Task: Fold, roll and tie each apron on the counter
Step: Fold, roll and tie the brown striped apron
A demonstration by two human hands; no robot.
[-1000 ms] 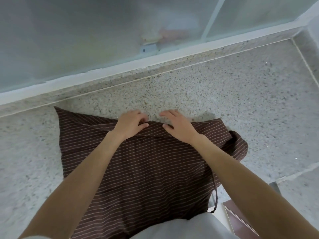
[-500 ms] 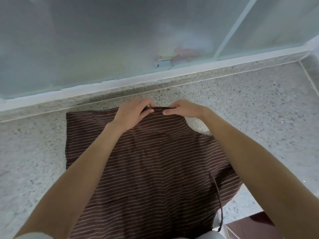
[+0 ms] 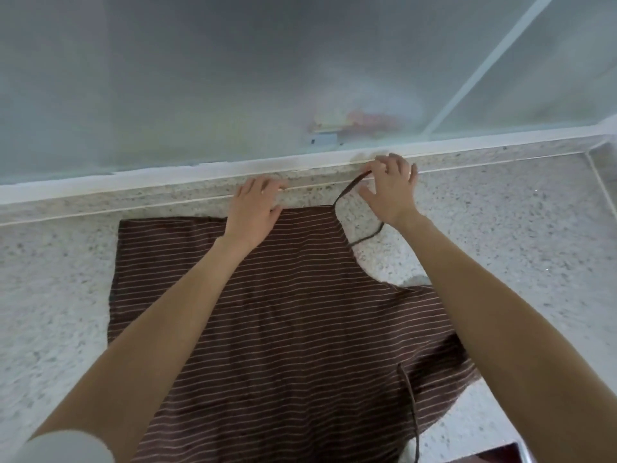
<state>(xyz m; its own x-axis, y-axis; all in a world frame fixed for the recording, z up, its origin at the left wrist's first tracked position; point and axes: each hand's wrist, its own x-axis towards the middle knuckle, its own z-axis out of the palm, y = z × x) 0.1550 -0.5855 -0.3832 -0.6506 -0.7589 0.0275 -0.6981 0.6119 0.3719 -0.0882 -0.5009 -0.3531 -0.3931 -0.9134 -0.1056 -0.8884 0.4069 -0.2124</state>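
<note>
A brown apron with thin pale stripes lies spread flat on the speckled counter, its bib pointing toward the window. My left hand rests flat on the bib's top edge, fingers straight. My right hand lies past the bib's right corner with fingers spread, over the neck strap. The strap runs taut from the corner up under its fingertips and comes out again below the palm. A waist tie trails down at the lower right.
A frosted window with a white sill closes off the far side. The counter turns a corner at the far right. A dark reddish object shows at the bottom right edge.
Both hands have moved away from me toward the window sill. The apron's top has spread out flat, and the neck strap now shows, drawn out to the right under my right hand.
</note>
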